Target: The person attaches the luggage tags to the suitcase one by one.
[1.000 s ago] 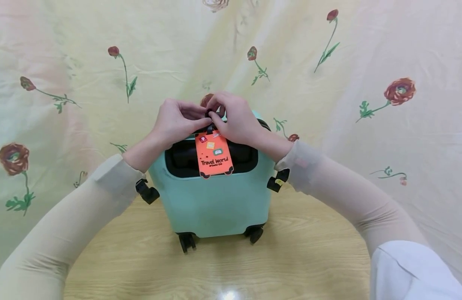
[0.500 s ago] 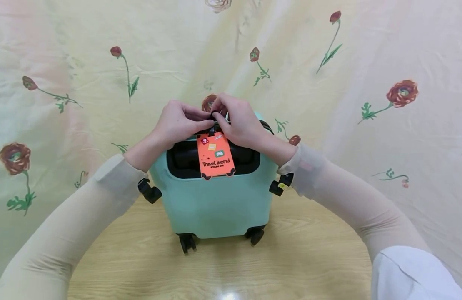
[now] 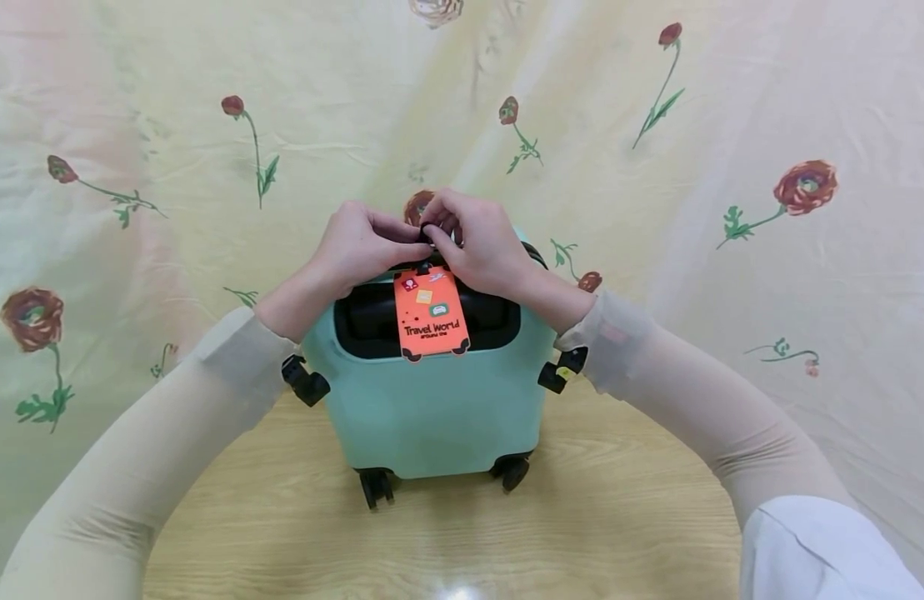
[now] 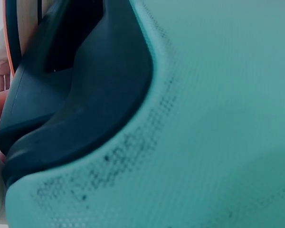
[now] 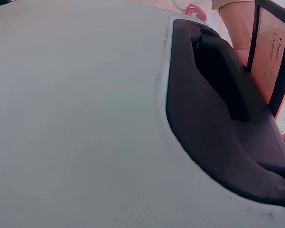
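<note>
A mint-green suitcase (image 3: 439,421) stands upright on a wooden surface. From its top black handle hangs an orange luggage tag (image 3: 432,321) printed "Travel World", in front of the black recess (image 3: 360,321). My left hand (image 3: 352,243) and right hand (image 3: 482,243) meet above the tag, pinching its small black strap (image 3: 425,229) between thumbs and fingers. The fingertips partly cover the strap. In the right wrist view, the tag's back (image 5: 271,52) shows a name and address card. The left wrist view has mostly suitcase shell (image 4: 223,85), with fingers only at its left edge.
Close behind the suitcase hangs a pale cloth (image 3: 596,192) with a flower print. Black wheels (image 3: 512,471) sit under the case on the wooden surface (image 3: 462,542). Black wrist mounts (image 3: 306,382) hang near the suitcase's sides.
Both hands have moved slightly right in the head view, still at the strap. My left thumb has shifted over the strap, and less of it shows above the tag.
</note>
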`<state>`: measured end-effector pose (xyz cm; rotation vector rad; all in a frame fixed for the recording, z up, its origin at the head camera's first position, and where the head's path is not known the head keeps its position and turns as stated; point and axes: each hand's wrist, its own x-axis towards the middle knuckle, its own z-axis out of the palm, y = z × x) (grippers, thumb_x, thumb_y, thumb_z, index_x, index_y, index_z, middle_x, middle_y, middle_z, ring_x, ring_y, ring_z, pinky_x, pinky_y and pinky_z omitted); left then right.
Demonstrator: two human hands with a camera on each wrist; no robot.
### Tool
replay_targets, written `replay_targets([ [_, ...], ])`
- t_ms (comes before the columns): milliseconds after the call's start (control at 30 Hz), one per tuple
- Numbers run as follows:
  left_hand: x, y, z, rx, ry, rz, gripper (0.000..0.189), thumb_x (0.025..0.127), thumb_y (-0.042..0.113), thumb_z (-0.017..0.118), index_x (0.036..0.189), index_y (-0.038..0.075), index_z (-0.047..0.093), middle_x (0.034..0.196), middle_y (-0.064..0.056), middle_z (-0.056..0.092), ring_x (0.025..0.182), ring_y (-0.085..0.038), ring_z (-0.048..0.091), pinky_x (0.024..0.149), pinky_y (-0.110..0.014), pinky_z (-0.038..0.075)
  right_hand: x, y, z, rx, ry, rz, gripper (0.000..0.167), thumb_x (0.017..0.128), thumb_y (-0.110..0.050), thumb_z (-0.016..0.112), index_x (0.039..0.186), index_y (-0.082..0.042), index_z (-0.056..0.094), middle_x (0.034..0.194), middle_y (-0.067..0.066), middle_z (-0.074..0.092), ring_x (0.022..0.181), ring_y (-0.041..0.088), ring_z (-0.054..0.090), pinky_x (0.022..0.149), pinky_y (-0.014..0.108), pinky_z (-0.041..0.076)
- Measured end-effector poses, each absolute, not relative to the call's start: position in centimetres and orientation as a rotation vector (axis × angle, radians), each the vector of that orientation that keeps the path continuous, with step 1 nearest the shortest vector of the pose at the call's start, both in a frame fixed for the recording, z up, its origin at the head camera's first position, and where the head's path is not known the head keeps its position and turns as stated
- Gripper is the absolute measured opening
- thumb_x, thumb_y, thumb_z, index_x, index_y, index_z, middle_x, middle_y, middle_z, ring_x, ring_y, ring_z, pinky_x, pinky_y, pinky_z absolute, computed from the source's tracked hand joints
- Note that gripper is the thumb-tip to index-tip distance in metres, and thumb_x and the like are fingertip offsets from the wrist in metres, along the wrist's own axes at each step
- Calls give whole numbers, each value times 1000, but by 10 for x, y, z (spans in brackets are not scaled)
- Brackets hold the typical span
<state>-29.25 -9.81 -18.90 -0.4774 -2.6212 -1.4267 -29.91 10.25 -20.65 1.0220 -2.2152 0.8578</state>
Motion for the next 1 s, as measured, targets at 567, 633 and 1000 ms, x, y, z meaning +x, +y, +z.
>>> replay_targets([
  [567, -292, -99, -192, -474, -2616, -1376, 31, 87, 29, 89, 113, 12, 85, 109, -9, 84, 102, -18, 75, 79, -26, 59, -299, 105, -205, 993, -2224, 888, 13, 101, -10, 69, 111, -3, 73, 99, 11, 78, 80, 20, 69, 75, 34, 54],
  [633, -293, -99, -193, -481, -2612, -1372, 31, 87, 29, 89, 113, 12, 85, 109, -9, 84, 101, -17, 75, 79, -26, 59, -300, 105, -205, 994, -2254, 864, 12, 101, -11, 68, 109, -4, 75, 99, 11, 78, 80, 20, 69, 74, 33, 54],
  [1000, -292, -99, -193, -495, -2615, -1313, 29, 87, 29, 89, 110, 11, 86, 105, -10, 84, 98, -18, 75, 75, -24, 57, -299, 103, -205, 998, -2283, 836, 12, 106, -11, 62, 114, -3, 66, 104, 12, 75, 91, 24, 71, 83, 36, 56],
])
